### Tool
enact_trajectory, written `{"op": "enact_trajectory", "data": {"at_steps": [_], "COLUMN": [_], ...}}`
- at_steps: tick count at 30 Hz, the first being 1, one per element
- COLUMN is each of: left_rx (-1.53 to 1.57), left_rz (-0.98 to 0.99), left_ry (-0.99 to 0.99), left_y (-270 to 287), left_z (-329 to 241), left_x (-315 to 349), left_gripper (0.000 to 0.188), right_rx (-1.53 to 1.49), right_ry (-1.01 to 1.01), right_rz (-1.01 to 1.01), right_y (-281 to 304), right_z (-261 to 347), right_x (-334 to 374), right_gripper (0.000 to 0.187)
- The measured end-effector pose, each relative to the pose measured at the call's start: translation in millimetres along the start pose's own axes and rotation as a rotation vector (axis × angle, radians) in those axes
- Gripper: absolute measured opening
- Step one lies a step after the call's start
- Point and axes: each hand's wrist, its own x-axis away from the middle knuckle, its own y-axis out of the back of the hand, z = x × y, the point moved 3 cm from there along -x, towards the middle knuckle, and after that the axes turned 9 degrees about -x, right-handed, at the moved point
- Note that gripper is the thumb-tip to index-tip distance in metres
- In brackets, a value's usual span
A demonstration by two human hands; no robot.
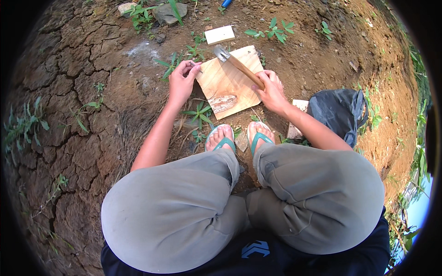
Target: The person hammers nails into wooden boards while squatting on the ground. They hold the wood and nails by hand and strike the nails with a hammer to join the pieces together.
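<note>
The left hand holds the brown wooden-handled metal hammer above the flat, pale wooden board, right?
Wrong hand: the head view shows the right hand holding the brown wooden-handled metal hammer above the flat, pale wooden board.

I see a honey-tan board [218, 82] streaked with darker wavy grain, its near part marked by a mottled brown-and-whitish patch [223, 103]. The hammer [246, 71] pairs a warm brown handle with a silver-grey head. A small block [219, 35] is creamy white; a plastic bag [331, 108], black. Teal straps [261, 138] cross the sandals. The trousers [170, 207] are plain grey-khaki, the soil [50, 87] brown, webbed with dark cracks, the leaves [276, 32] green.
</note>
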Motion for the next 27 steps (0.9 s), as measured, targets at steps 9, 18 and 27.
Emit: {"op": "enact_trajectory", "data": {"at_steps": [9, 18, 27], "left_rx": [-0.038, 0.033, 0.168], "left_rz": [-0.058, -0.201, -0.073], "left_ry": [0.058, 0.145, 0.286], "left_y": [9.1, 1.0, -58.9], "left_z": [4.7, -3.2, -32.0], "left_x": [1.9, 7.2, 62.4], "left_gripper": [0.018, 0.026, 0.022], "right_rx": [-0.458, -0.508, -0.342], "right_ry": [-0.043, -0.087, -0.082], "right_rz": [-0.079, -0.122, 0.173], "right_y": [22.6, 75.3, 137.1], "right_z": [17.5, 47.5, 24.4], "right_x": [-31.1, -62.0, -83.6], "right_gripper": [0.038, 0.046, 0.039]}}
